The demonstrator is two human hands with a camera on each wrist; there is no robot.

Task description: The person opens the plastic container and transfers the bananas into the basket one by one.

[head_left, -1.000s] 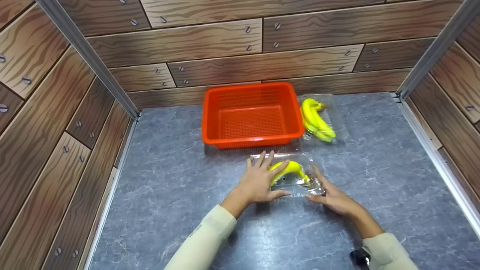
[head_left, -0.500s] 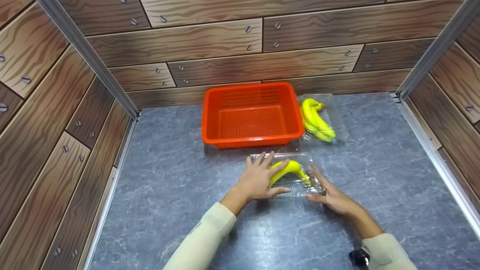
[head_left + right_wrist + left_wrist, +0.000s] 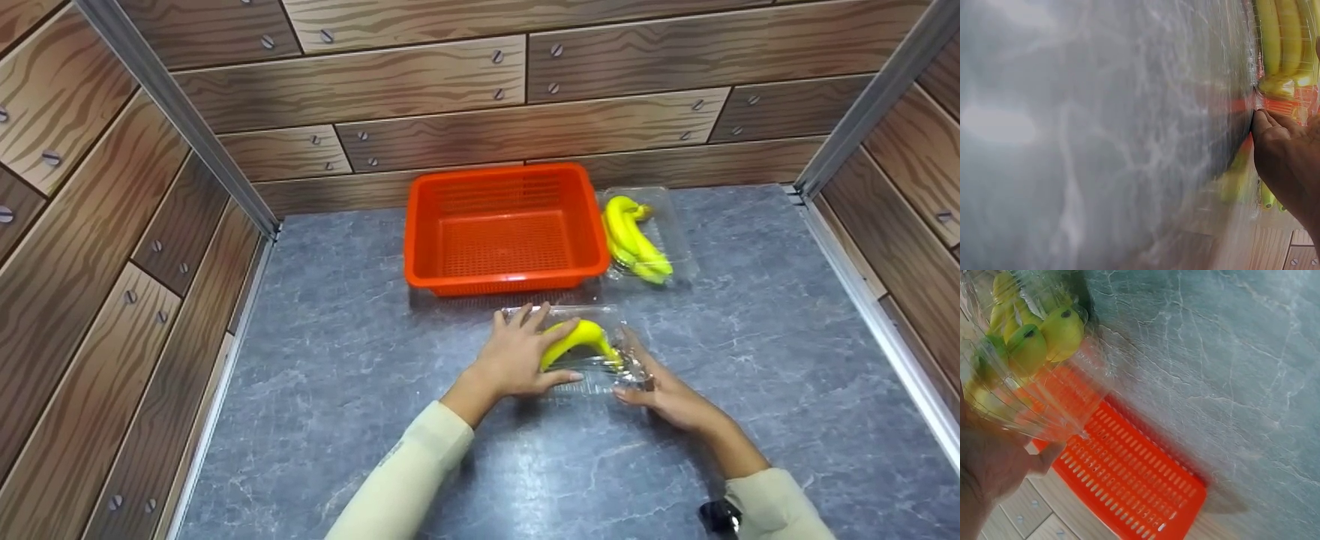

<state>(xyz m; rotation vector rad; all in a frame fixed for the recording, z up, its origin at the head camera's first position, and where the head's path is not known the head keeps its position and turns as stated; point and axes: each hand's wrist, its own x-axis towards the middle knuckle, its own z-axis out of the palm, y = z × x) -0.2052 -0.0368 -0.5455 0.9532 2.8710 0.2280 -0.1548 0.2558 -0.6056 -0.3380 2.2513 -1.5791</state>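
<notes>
A clear plastic clamshell container (image 3: 592, 380) with yellow bananas (image 3: 589, 332) inside lies on the table in front of the basket. My left hand (image 3: 514, 360) rests spread across its left part, fingers toward the far edge and thumb along the near side. At the right end, my right hand (image 3: 671, 394) grips the container's corner between thumb and fingers. In the left wrist view, greenish banana tips (image 3: 1027, 349) show through the plastic. Closer in the right wrist view, the right hand (image 3: 1286, 146) touches the container's edge; its fingers are partly hidden.
Behind the container stands a red-orange plastic basket (image 3: 506, 281) with slotted walls. To its right lies another clear container (image 3: 671, 225) of bananas (image 3: 634, 240). Wood-patterned panels (image 3: 435, 124) close in the grey marbled table (image 3: 337, 337) at the back and sides.
Both hands stay almost where they were on the container. The plastic near the right hand shifts slightly; the basket and the other container have not moved.
</notes>
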